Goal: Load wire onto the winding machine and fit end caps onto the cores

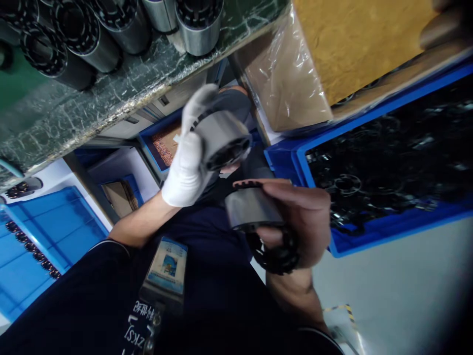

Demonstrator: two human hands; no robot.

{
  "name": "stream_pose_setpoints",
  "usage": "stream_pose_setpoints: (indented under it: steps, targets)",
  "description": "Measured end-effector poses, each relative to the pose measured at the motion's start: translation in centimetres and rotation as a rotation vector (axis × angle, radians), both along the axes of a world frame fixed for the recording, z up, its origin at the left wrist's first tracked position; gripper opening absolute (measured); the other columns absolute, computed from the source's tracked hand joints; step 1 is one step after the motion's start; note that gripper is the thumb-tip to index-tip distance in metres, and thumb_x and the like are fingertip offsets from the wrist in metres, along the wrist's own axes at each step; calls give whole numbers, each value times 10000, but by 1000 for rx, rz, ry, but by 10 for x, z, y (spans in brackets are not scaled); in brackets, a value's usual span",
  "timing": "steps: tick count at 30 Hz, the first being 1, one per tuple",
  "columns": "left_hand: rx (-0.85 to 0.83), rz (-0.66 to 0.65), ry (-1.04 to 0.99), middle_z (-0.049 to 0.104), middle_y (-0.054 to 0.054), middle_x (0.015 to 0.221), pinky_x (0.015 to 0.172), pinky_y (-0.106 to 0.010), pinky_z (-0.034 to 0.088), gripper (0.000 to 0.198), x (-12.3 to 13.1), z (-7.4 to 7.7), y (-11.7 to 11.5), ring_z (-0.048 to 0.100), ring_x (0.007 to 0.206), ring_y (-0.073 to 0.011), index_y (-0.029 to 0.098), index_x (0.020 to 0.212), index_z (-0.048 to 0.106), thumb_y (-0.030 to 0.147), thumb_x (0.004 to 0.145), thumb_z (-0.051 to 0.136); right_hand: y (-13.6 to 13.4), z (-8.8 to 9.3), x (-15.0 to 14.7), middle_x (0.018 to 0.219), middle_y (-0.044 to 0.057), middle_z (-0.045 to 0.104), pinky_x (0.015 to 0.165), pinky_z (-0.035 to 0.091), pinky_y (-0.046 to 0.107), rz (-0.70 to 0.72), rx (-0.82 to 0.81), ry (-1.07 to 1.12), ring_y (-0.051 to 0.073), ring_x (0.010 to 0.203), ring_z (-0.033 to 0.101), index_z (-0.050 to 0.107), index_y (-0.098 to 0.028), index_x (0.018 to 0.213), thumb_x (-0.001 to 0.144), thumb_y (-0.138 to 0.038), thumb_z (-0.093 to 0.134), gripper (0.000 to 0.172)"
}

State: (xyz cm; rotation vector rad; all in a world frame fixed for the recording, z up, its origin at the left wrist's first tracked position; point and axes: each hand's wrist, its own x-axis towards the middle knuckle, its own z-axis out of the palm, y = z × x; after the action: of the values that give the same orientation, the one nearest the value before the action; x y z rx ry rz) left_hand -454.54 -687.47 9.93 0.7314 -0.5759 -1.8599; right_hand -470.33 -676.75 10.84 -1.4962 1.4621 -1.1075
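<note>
My left hand (186,170), in a white glove, is closed around a stator core (225,135), a silvery cylinder with black slotted plastic at its ends. The core is tilted and slightly blurred. My bare right hand (308,217) is closed too, gripping a second stator core (253,206) along with a loose black toothed ring (273,254). That ring sits below the core, near the fingers. The two cores are apart from each other, in front of my dark clothing.
Several stator cores (199,29) stand on the green workbench (148,86) at upper left. A blue crate (301,162) of black plastic parts is at right, beside a plastic-lined carton (301,93). Blurred fingers (445,27) show at top right. Blue bins (70,227) lie at left.
</note>
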Motion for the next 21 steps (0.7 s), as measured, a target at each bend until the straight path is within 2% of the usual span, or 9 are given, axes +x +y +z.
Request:
stream_pose_setpoints:
  steps: [2,4,7,10,12,14,16,18,21]
  targets:
    - [75,-52,-49,712,-77,976,909,-466,650,760,-8,-5,3,746,1019,-301,277,1170,640,958,968,368,-7,5,6,1306,98,748,794,713,459,27,-21,44,323,1128,779,663,-336,1429,1040,-435,717,405]
    - [163,-132,-143,734,-140,1044,999,-547,635,936,-14,-13,10,713,1239,-398,234,1101,656,1033,917,205,-16,7,12,1327,105,720,935,693,488,-37,-45,234,317,1193,740,729,-300,1288,1017,-345,748,275]
    - [334,-249,-159,769,-149,1126,994,-563,648,963,-19,-35,23,701,1310,-420,207,1238,685,1006,951,231,-23,7,10,1203,87,736,883,678,425,-130,-21,361,272,1104,749,767,-284,1165,1011,-275,742,156]
    - [585,-343,-58,801,-135,1027,823,-492,689,888,-19,-60,32,789,1106,-372,204,1206,709,975,961,343,-23,8,1,1064,14,790,820,655,365,-106,72,306,213,947,779,770,-316,1222,1004,-209,738,246]
    - [670,-417,-35,800,-119,959,642,-404,651,798,-17,-69,36,807,908,-318,208,1163,712,938,948,474,-21,10,-6,1061,-15,806,762,642,322,-99,105,267,179,871,779,757,-326,1256,976,-192,767,310]
    - [661,-459,-57,781,-86,910,505,-322,550,697,-15,-69,37,775,743,-257,219,1165,701,869,948,575,-19,13,-11,1061,-19,805,672,622,282,-107,105,213,160,814,768,744,-336,1236,937,-167,795,347]
    - [576,-420,-82,751,-42,884,487,-281,501,570,-13,-63,35,741,680,-216,243,1178,678,771,967,639,-19,17,-14,1059,-11,802,599,600,272,-116,74,143,173,826,777,737,-340,1165,897,-117,807,355]
    - [447,-353,-77,716,-8,867,547,-289,540,453,-12,-57,33,723,685,-196,265,1170,656,678,987,674,-21,19,-15,1051,-10,802,564,584,274,-140,3,95,191,877,792,732,-331,1067,863,-60,816,350]
    - [216,-351,-68,683,-4,839,655,-368,612,413,-12,-51,31,701,686,-207,266,1187,645,646,1028,633,-24,22,-15,1034,-16,804,625,628,310,-176,-105,82,216,938,806,735,-305,1018,844,-44,830,328]
